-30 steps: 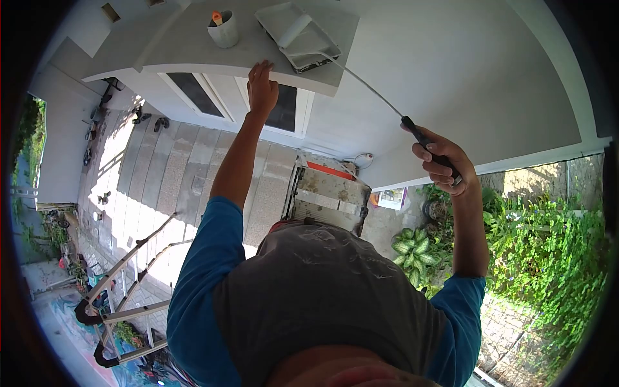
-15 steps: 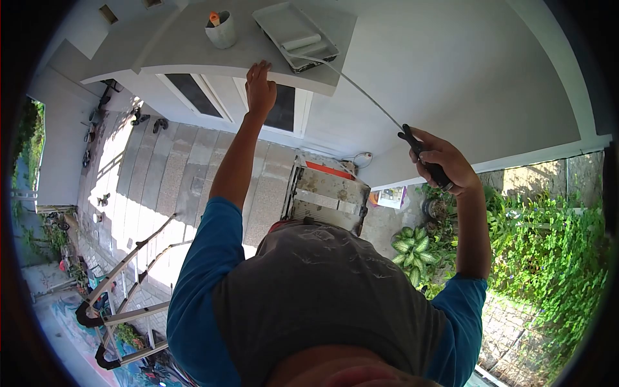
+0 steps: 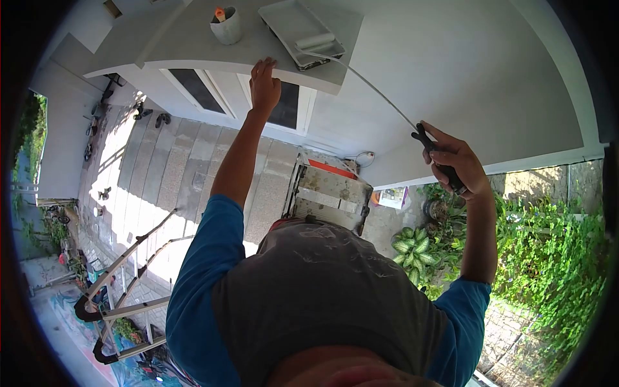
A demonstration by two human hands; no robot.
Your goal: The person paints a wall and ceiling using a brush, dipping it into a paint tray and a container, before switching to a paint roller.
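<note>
My right hand [image 3: 459, 164] is closed around the black handle [image 3: 445, 169] of a paint roller. Its thin metal rod runs up and left to a white roller head [image 3: 314, 41], which lies in a paint tray [image 3: 290, 22]. The tray rests on a grey ledge [image 3: 187, 39]. My left hand [image 3: 264, 86] touches the ledge's front edge, fingers slightly apart and fingertips on top, holding nothing. To the left of the tray stands a whitish pot [image 3: 225, 31] with an orange-handled tool [image 3: 220, 14] in it.
Below the ledge are windows [image 3: 282, 106]. A scuffed platform [image 3: 327, 190] stands right in front of my body. An aluminium ladder [image 3: 138, 309] is at the lower left. Potted plants [image 3: 412, 248] and climbing greenery [image 3: 554, 258] are at the right, beside the grey wall [image 3: 451, 71].
My right hand has moved slightly right with the roller handle. In the tray, the roller head has shifted a little to the right. My left hand stays at the ledge edge.
</note>
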